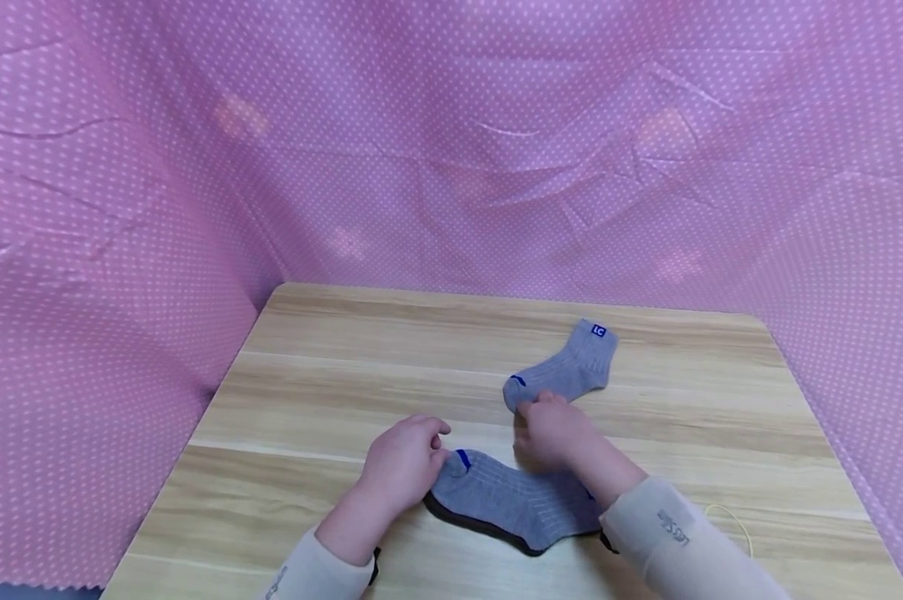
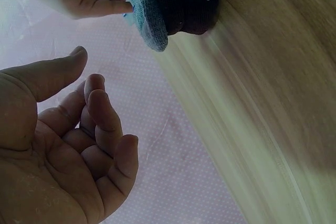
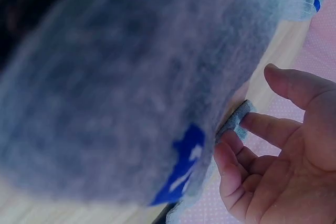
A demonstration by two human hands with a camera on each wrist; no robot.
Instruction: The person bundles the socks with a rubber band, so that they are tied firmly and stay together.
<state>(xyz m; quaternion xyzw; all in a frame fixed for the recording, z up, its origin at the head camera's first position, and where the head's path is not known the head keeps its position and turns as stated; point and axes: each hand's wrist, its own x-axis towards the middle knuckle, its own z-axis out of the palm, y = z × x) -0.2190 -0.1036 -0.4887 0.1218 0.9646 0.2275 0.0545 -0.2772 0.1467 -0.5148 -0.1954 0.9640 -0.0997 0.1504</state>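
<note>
A grey ankle sock (image 1: 496,492) with a blue toe mark lies over a dark sock (image 1: 489,527) near the front of the table. My left hand (image 1: 406,462) is beside its toe, fingers loosely bent; in the left wrist view the palm (image 2: 68,145) holds nothing. Farther back lies a second grey sock (image 1: 571,362), with a blue "LC" tag on its cuff. My right hand (image 1: 556,433) reaches over the near pair, fingertips at the far sock's toe. The right wrist view shows its thumb apart from the fingers (image 3: 268,129); a blurred grey sock (image 3: 121,93) fills the foreground.
The socks lie on a light wood-grain table (image 1: 331,367) with rounded back corners. Pink dotted cloth (image 1: 451,167) hangs behind and at both sides. A thin yellow loop (image 1: 736,521) lies by the right sleeve.
</note>
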